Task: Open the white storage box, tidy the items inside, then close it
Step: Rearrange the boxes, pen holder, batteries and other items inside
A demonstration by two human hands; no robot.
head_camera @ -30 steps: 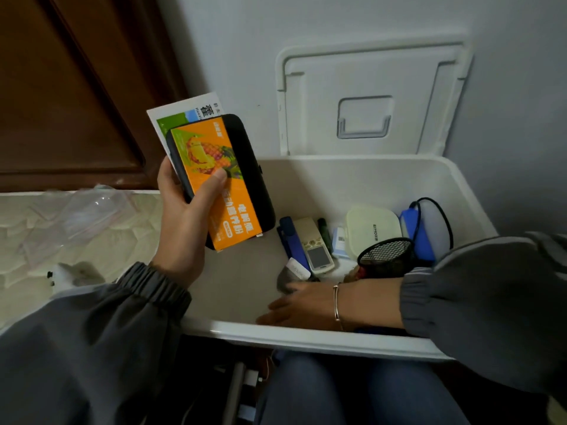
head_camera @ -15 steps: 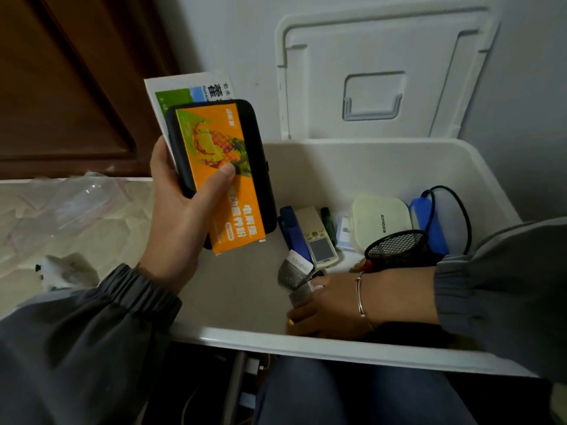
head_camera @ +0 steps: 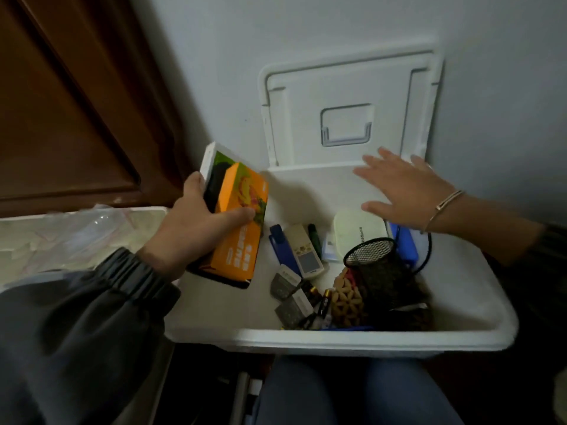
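Left hand [head_camera: 196, 222] grips with curled fingers and thumb; right hand [head_camera: 402, 191] hovers flat, fingers spread.

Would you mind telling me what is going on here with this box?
A person is tidying the white storage box, whose lid stands open against the wall. The left hand grips a stack of an orange packet, a black case and a white carton at the box's left side. The right hand is open above the back of the box, holding nothing. A remote, a mesh cup and batteries are inside.
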